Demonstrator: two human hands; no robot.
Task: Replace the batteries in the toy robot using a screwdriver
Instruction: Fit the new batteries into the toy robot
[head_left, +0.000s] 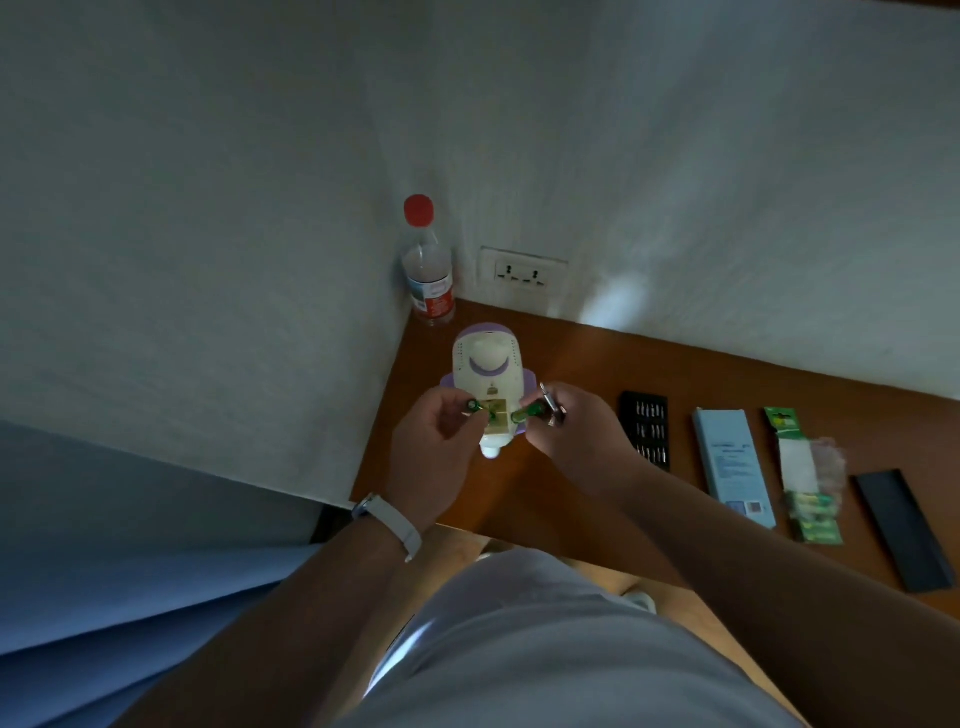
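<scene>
A pale wristband (389, 525) circles the wrist behind the left hand (434, 439), whose thumb and fingertips pinch a green battery (474, 405) by its outer end. Farther out from that grip, in the corner of the wall, stands a clear bottle (428, 270) with a red cap.

Just right of the pinched battery, between the two grips, the white and purple toy robot (485, 364) lies on the wooden table (597, 364). Its open battery compartment (496, 415) faces up, and the inner ends of both batteries reach it.

The right hand (576, 428) is closed narrowly on a second green battery (525, 414). Tucked into the same grip is what looks like a slim metal screwdriver (549, 408), though the dim light makes that uncertain. A wall socket (522, 275) sits beyond this grip.

To the right of it, on the table, lie a black bit case (647, 436), a pale blue box (735, 462), a green battery pack (802, 478), and, farthest off, a black lid (904, 530).
</scene>
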